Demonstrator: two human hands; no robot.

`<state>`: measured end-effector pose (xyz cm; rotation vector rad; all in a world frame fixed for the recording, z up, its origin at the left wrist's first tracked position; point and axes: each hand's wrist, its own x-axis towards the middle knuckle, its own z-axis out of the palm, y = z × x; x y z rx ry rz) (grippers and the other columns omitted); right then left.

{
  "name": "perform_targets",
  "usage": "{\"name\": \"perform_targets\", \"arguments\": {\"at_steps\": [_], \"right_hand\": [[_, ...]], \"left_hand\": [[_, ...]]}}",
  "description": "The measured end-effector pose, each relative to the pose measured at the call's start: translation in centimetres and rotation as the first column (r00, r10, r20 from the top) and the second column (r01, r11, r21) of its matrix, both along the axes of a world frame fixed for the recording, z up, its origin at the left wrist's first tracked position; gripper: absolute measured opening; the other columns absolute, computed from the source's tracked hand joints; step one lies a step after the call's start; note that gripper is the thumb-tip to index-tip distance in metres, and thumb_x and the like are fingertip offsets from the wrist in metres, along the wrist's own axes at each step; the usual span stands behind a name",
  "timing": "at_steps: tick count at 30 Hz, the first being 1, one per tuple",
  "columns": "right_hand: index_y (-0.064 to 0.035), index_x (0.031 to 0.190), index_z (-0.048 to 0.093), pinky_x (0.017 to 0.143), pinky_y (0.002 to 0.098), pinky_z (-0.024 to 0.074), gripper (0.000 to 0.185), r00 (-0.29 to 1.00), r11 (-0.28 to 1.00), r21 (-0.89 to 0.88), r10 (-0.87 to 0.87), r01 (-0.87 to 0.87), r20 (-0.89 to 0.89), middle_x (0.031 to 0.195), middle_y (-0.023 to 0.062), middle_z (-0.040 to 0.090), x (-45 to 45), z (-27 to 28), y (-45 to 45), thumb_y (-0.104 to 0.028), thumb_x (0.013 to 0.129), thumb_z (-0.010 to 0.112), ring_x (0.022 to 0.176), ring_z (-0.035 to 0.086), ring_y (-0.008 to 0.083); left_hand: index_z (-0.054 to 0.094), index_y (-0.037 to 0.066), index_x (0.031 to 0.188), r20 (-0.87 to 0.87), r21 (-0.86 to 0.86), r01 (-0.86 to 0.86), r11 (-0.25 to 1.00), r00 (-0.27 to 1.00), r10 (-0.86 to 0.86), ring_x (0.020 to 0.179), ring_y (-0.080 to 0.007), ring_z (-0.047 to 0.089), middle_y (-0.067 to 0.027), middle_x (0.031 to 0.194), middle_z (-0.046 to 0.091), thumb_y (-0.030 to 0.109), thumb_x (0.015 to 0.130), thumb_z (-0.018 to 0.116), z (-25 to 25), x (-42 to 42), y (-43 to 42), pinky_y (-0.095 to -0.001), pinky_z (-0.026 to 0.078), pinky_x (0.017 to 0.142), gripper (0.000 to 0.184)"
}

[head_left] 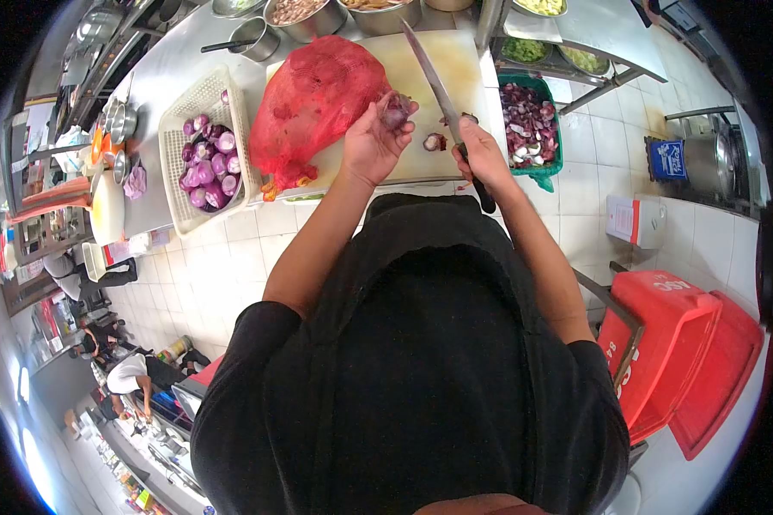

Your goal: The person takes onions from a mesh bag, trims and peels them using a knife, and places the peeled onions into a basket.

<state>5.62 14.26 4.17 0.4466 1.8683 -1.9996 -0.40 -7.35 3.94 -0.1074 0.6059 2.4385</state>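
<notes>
Curling upturned fingers, the left hand (374, 144) cups a round purple onion (395, 111); the right hand (484, 156) clenches a black-handled steel knife (439, 89) toward eleven o'clock.

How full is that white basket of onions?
The white basket is partly full: purple onions are heaped inside, with bare lattice showing toward its far end.

A black apron (429, 369) covers a black shirt (232, 421), whose short sleeves (258, 335) leave the forearms (319, 236) and hands (373, 146) bare.
</notes>
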Motion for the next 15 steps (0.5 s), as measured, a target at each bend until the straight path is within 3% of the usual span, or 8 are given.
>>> {"name": "perform_targets", "arguments": {"at_steps": [4,6,9,15], "right_hand": [[-0.0034,0.101,0.064,0.042,0.0283,0.0342,0.061,0.999,0.996,-0.078,-0.042,0.044,0.022,0.062,0.0020,0.048,0.3,0.5,0.2,-0.057,0.103,0.034,0.045,0.043,0.0112],[-0.0039,0.117,0.061,0.044,0.0273,0.0350,0.062,1.000,0.997,-0.075,-0.006,0.007,0.013,0.064,0.0020,0.048,0.4,0.4,0.2,-0.057,0.103,0.033,0.047,0.042,0.0109],[-0.0041,0.136,0.050,0.045,0.0256,0.0350,0.065,0.987,0.986,-0.164,0.016,-0.042,-0.157,0.065,0.0013,0.047,0.8,1.9,-0.3,-0.057,0.102,0.035,0.049,0.040,0.0099],[-0.0004,0.153,0.025,0.045,0.0223,0.0320,0.078,0.857,0.948,-0.252,0.039,-0.194,-0.513,0.067,0.0000,0.047,0.4,3.3,-1.7,-0.057,0.101,0.041,0.051,0.038,0.0069]], "left_hand": [[0.048,0.007,0.133,-0.011,-0.010,0.000,1.000,1.000,0.000,0.087,-0.0232,0.061,-0.0184,0.124,0.060,0.030,0.100,0.050,0.3,-0.1,-0.2,-0.0308,0.055,0.076,0.041],[0.049,0.006,0.133,-0.017,-0.038,-0.009,0.999,1.000,0.008,0.088,-0.0221,0.060,-0.0177,0.123,0.060,0.028,0.098,0.053,0.4,0.0,-0.2,-0.0293,0.055,0.075,0.042],[0.050,0.004,0.132,-0.034,-0.028,0.033,0.999,0.999,-0.034,0.088,-0.0207,0.060,-0.0167,0.124,0.060,0.028,0.097,0.055,0.5,0.2,-0.3,-0.0280,0.054,0.074,0.043],[0.052,0.004,0.131,-0.006,-0.122,0.164,0.979,0.986,-0.166,0.083,-0.0162,0.054,-0.0095,0.120,0.061,0.033,0.099,0.052,2.8,1.4,0.8,-0.0219,0.043,0.058,0.043]]}}
